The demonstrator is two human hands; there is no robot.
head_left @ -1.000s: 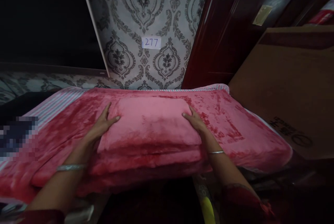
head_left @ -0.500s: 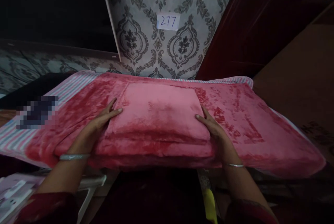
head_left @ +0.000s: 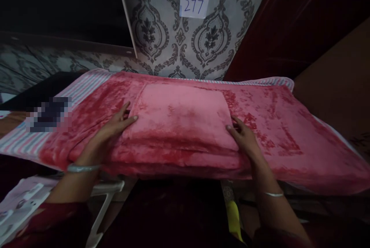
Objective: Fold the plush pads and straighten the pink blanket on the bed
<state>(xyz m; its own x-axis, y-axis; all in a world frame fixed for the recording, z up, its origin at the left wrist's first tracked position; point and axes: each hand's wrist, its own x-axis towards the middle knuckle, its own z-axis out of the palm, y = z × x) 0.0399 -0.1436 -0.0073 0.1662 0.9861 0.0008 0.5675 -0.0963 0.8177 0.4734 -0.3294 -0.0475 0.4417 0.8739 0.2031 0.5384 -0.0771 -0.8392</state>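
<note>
A folded pink plush blanket [head_left: 182, 113] lies in the middle, in stacked layers with their soft folds facing me. My left hand [head_left: 115, 124] holds its left side, thumb on the upper edge and index finger stretched along the side. On the opposite side, my right hand [head_left: 244, 136] has its thumb at the edge and its fingers bent. The lower fingers of both hands are partly hidden. Beneath the bundle spreads a larger red and pink plush cover [head_left: 289, 124] with a striped underside [head_left: 89, 82] showing at its left and back edges.
A dark blurred item [head_left: 49, 115] rests on the striped part at left. Behind stand a large black screen [head_left: 63, 5] and a patterned wall with a paper label [head_left: 194, 6]. A dark red panel [head_left: 283, 28] rises at right. Below left is a white rack [head_left: 26, 209].
The view has shifted, so the surroundings sit higher and slightly to the right. Both hands remain at the sides of the folded blanket, with little other movement visible.
</note>
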